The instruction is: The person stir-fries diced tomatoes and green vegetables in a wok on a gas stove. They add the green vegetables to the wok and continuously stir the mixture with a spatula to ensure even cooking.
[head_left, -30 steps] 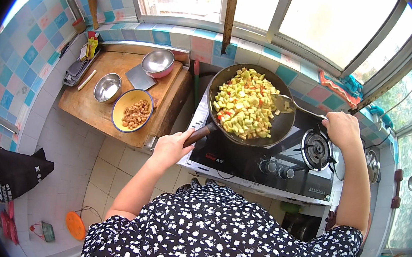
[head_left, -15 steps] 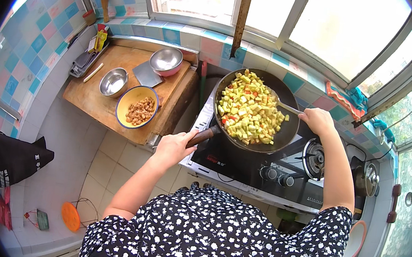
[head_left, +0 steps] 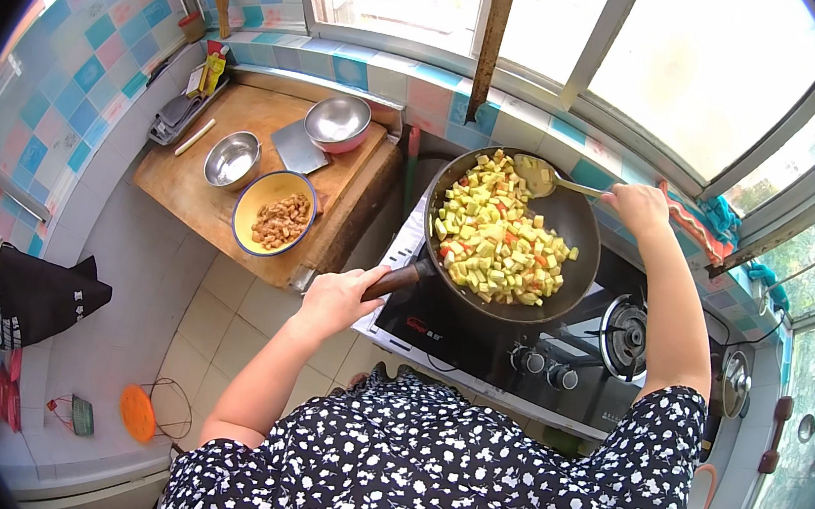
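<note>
A dark frying pan [head_left: 583, 235] rests on the left side of the black gas stove, filled with diced pale green vegetable [head_left: 498, 244] dotted with red bits. My left hand [head_left: 335, 301] is wrapped around the pan's brown handle [head_left: 395, 280]. My right hand [head_left: 639, 209] grips the handle of a metal spatula [head_left: 536, 177]. The spatula's broad end lies at the far rim of the pan, beside the diced pieces and partly over them.
Left of the stove, a wooden board [head_left: 177, 181] carries a yellow bowl of diced brown food [head_left: 282, 219], two metal bowls [head_left: 233, 161] and a cleaver blade [head_left: 299, 148]. A second burner [head_left: 625, 337] and a lidded pot [head_left: 735, 383] are to the right. Windows line the far side.
My right hand has moved the spatula from among the diced pieces to the pan's far rim. The pieces have shifted toward the near side. My left hand keeps its hold.
</note>
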The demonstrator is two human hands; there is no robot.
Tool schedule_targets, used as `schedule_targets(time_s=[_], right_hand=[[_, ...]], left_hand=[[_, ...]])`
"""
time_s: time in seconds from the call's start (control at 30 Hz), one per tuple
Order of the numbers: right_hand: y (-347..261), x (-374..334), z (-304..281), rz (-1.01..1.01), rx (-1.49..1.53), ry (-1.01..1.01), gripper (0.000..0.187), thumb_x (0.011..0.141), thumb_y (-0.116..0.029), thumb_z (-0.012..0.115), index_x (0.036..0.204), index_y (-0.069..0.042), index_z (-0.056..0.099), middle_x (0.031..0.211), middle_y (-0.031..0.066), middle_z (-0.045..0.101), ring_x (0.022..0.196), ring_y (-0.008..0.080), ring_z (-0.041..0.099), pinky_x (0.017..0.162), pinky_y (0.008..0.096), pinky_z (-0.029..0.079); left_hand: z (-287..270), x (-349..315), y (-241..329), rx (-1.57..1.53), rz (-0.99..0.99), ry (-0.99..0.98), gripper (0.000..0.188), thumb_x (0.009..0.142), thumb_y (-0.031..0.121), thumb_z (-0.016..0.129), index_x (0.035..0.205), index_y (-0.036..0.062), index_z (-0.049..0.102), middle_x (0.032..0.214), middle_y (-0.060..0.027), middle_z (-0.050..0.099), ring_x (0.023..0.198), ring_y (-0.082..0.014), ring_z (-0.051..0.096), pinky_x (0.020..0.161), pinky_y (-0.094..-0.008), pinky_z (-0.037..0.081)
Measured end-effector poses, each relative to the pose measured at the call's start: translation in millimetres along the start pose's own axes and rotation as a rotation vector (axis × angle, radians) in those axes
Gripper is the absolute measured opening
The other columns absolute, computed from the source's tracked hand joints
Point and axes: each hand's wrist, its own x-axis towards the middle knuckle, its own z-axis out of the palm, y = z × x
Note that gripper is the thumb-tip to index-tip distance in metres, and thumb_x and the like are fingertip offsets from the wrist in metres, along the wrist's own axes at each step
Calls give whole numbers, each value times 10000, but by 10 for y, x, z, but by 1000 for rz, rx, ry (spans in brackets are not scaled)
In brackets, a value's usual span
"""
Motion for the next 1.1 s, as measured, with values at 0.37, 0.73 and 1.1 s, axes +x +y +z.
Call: schedule_targets(time_s=[0.37,0.73,1.1], right_hand=[[-443,-533,-341,-407,-132,99,265,894,-385,592,846,-125,614,650,31,632,691,199,653,683,324,446],[-474,-2013,-1034,-18,126,69,352,863,-263,646,1202,-167,643,775,56,524,678,219,591,593,342,455],[-839,-2011,-732,48,95,-131,272,892,-240,610,1147,-157,661,814,68,600,733,245,648,628,368,488]], left_hand=[[23,-29,-26,12,-6,-5,528,812,342,699,1294,221,521,897,-59,646,789,-280,663,675,-404,539],[-2,35,-64,-1,34,-46,568,797,335,714,1318,223,516,986,-64,680,834,-274,671,706,-395,544],[-24,38,-66,-38,39,-59,560,802,330,712,1315,207,524,1005,-98,685,830,-302,674,719,-410,546]])
